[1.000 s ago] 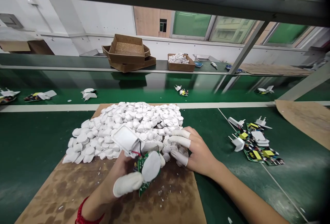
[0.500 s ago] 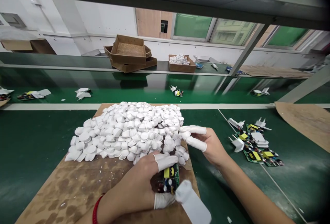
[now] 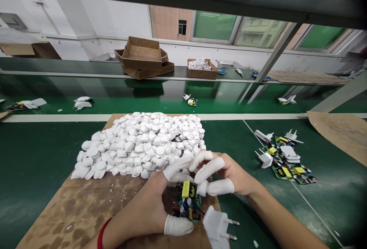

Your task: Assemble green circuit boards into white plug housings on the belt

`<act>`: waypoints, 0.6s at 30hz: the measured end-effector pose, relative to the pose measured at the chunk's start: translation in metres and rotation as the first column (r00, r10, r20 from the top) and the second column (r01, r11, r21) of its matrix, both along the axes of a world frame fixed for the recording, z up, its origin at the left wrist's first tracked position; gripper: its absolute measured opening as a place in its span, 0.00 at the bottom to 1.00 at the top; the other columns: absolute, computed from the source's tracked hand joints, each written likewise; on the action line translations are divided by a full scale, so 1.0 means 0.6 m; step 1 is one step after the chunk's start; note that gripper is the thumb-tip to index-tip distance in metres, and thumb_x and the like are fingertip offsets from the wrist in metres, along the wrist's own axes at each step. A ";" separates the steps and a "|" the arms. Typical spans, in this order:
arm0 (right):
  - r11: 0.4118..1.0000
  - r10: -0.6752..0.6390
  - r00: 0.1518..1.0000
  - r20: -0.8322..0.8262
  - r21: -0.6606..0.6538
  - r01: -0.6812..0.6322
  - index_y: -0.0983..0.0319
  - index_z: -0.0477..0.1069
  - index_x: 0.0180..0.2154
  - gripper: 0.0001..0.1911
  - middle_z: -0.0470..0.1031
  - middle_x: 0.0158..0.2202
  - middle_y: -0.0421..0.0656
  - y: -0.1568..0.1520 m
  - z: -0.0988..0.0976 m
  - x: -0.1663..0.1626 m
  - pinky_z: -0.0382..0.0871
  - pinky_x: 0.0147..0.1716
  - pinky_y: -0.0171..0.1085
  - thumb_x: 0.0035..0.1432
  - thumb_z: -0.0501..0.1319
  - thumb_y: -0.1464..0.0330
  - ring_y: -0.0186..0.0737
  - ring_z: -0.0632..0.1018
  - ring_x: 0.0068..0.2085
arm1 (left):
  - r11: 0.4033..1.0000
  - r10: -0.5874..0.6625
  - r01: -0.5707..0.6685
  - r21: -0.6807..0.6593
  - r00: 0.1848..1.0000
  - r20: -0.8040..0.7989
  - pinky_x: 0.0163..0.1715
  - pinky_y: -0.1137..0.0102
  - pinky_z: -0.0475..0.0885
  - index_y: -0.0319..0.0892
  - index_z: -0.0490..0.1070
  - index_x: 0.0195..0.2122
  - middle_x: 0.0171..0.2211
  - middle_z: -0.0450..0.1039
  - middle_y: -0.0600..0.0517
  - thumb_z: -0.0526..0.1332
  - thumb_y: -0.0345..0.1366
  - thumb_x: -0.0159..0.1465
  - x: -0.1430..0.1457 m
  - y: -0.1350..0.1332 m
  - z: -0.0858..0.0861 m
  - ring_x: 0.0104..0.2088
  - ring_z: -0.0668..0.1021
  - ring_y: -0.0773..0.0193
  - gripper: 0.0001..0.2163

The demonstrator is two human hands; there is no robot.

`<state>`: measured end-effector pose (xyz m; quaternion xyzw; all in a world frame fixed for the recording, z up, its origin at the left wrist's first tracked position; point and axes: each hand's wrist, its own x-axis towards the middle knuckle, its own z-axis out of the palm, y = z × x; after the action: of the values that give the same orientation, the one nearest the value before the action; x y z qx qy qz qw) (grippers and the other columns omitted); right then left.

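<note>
While half-curled, hands (image 3: 153, 199) (image 3: 229, 174) (chiefly left) around board (image 3: 187, 203)

The left forearm (image 3: 126, 220) slants in from the lower left, its left hand (image 3: 151, 203) curled in a C-shaped grip, thumb (image 3: 178, 226) nearest the camera. The right forearm (image 3: 282, 210) enters lower right, the right hand's (image 3: 229, 172) fingers bent close beside the left fingertips (image 3: 183, 161).

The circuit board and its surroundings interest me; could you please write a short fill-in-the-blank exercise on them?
The left hand holds a circuit board whose big block is coloured ____.
The white plug beside this board shows ____ metal pins.
The red band circles the ____ wrist.
Missing words: yellow; two; left.
</note>
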<state>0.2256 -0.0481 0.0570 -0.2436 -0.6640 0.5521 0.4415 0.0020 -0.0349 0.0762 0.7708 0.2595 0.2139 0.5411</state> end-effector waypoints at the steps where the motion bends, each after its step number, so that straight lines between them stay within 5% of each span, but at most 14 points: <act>1: 1.000 0.007 1.000 -0.004 -0.002 -0.007 0.55 0.80 0.39 0.12 0.76 0.38 0.42 -0.001 0.000 -0.003 0.69 0.40 0.33 0.49 0.70 0.66 0.36 0.75 0.41 | 1.000 0.001 -0.001 0.001 1.000 0.001 0.40 0.73 0.71 0.48 0.64 0.57 0.40 0.76 0.57 0.72 0.30 0.45 0.000 0.000 0.000 0.39 0.75 0.60 0.37; 7: 0.993 0.064 0.997 -0.034 -0.100 -0.067 0.56 0.81 0.37 0.09 0.76 0.42 0.44 -0.008 -0.004 -0.018 0.70 0.45 0.34 0.51 0.69 0.68 0.37 0.75 0.43 | 0.998 -0.004 0.009 -0.067 0.997 0.072 0.53 0.69 0.67 0.52 0.56 0.63 0.51 0.73 0.55 0.74 0.28 0.42 -0.001 -0.001 0.005 0.50 0.74 0.56 0.47; 11: 0.974 0.137 0.986 -0.094 -0.168 -0.151 0.58 0.79 0.41 0.13 0.75 0.47 0.47 -0.011 -0.011 -0.026 0.69 0.50 0.40 0.52 0.69 0.64 0.42 0.74 0.49 | 0.998 -0.021 0.030 -0.055 0.987 0.157 0.57 0.61 0.64 0.49 0.53 0.64 0.56 0.69 0.48 0.74 0.39 0.44 -0.005 -0.003 -0.013 0.54 0.72 0.49 0.47; 18: 0.985 0.168 0.979 -0.116 0.061 -0.162 0.54 0.79 0.42 0.10 0.79 0.46 0.44 -0.012 -0.005 -0.038 0.61 0.58 0.42 0.57 0.64 0.63 0.42 0.73 0.52 | 0.967 -0.004 0.064 -0.247 0.972 0.237 0.59 0.57 0.62 0.52 0.40 0.66 0.64 0.57 0.42 0.76 0.41 0.43 -0.019 -0.015 -0.062 0.61 0.64 0.42 0.55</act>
<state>0.2030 -0.0551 0.0542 -0.1423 -0.6679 0.5836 0.4395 -0.0096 -0.0437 0.0390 0.6692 0.2056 0.2589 0.6655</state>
